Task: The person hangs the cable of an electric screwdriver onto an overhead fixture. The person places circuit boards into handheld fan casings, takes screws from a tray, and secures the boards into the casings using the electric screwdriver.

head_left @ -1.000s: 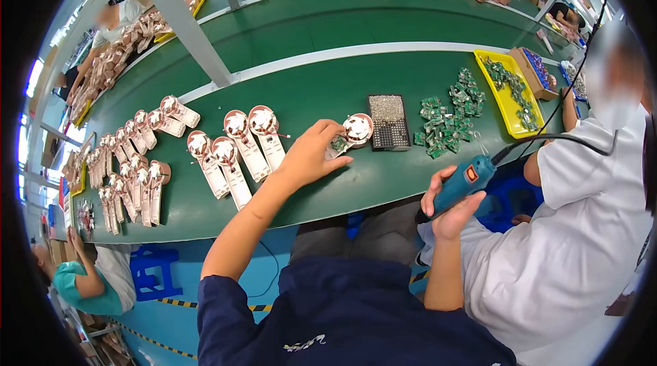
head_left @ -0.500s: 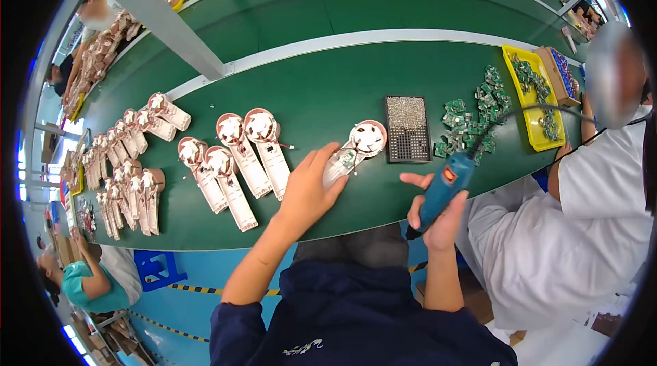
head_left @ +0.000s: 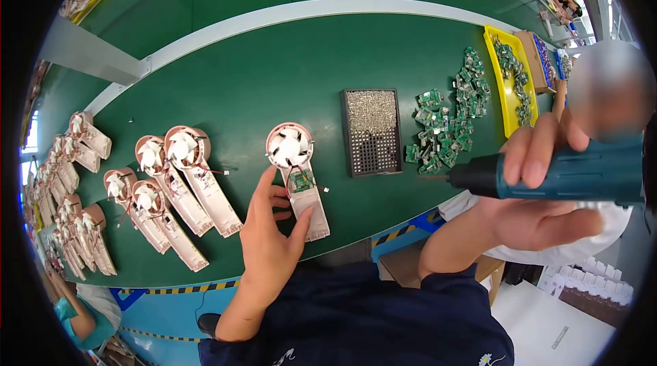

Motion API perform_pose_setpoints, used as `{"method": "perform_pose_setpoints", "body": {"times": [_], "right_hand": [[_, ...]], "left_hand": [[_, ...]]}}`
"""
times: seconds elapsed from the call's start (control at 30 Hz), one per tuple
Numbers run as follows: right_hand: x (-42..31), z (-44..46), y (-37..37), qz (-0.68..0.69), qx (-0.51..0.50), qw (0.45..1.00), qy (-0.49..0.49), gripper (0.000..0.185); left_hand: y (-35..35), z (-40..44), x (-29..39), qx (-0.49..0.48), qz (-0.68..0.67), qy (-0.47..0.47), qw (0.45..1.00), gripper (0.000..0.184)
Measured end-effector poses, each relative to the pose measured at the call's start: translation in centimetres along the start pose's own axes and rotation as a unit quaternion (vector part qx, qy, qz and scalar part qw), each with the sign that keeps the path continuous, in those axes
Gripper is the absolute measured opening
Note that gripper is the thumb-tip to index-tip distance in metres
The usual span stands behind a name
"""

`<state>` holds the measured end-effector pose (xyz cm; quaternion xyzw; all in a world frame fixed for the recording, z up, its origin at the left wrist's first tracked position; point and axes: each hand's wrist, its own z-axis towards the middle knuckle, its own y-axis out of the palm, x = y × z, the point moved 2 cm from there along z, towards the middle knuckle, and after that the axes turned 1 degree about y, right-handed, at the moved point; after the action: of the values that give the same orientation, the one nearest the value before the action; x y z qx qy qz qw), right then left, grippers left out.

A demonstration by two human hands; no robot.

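A pink handheld fan half-shell [head_left: 319,229] lies on the green table, with a white fan wheel [head_left: 289,145] in its round end and a green circuit board [head_left: 300,180] below the wheel. My left hand [head_left: 268,243] is at its left edge, fingers curled along the side and thumb over the handle part. In my right hand [head_left: 540,195], raised close to the camera, is a blue-green electric screwdriver [head_left: 588,173]. It lies nearly level, its thin bit pointing left toward the black screw tray [head_left: 373,164].
Several more fan half-shells [head_left: 222,208] lie to the left. Loose circuit boards [head_left: 445,126] are heaped right of the screw tray. Beyond them stands a yellow tray [head_left: 508,109] beside a cardboard box [head_left: 532,58]. A co-worker in white [head_left: 609,229] sits at the right.
My right hand has lifted the screwdriver up and right, turning it level with the bit to the left. The fan half-shell now stands more upright in view; my left hand has shifted to its left edge.
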<state>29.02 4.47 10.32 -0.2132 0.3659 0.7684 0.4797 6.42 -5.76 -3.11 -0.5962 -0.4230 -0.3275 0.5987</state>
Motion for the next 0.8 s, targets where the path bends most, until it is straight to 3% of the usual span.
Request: {"method": "perform_pose_setpoints", "body": {"times": [0.07, 0.13, 0.2, 0.27, 0.4, 0.57, 0.8], "right_hand": [[3.4, -3.0, -1.2, 0.005, 0.025, 1.000, -0.001, 0.082], [6.2, -6.8, -2.4, 0.082, 0.056, 0.993, 0.066, 0.081], [7.1, -7.2, -2.1, 0.090, 0.131, 0.985, 0.061, 0.080], [7.0, -5.9, -1.5, 0.025, 0.106, 0.994, 0.002, 0.073], [8.1, -6.0, -3.0, 0.047, -0.001, 0.998, 0.036, 0.082], [9.3, -6.7, -4.0, 0.057, 0.005, 0.995, 0.082, 0.080], [9.3, -6.4, -3.8, -0.004, 0.008, 0.997, 0.074, 0.070]], "left_hand": [[-0.5, 0.4, -0.5, 0.007, -0.001, 0.035, 0.999, 0.066], [-0.5, 0.6, -1.0, 0.009, 0.039, 0.062, 0.997, 0.060], [-0.3, 0.5, -1.3, 0.005, 0.021, 0.064, 0.998, 0.054], [-0.2, 1.0, -0.9, -0.012, 0.057, 0.116, 0.992, 0.050], [-0.1, 1.8, -1.1, -0.024, 0.049, 0.088, 0.995, 0.045], [-0.2, 2.4, -1.2, -0.020, 0.036, 0.071, 0.997, 0.038], [0.5, 3.9, -1.1, -0.031, 0.039, 0.074, 0.996, 0.037]]}}
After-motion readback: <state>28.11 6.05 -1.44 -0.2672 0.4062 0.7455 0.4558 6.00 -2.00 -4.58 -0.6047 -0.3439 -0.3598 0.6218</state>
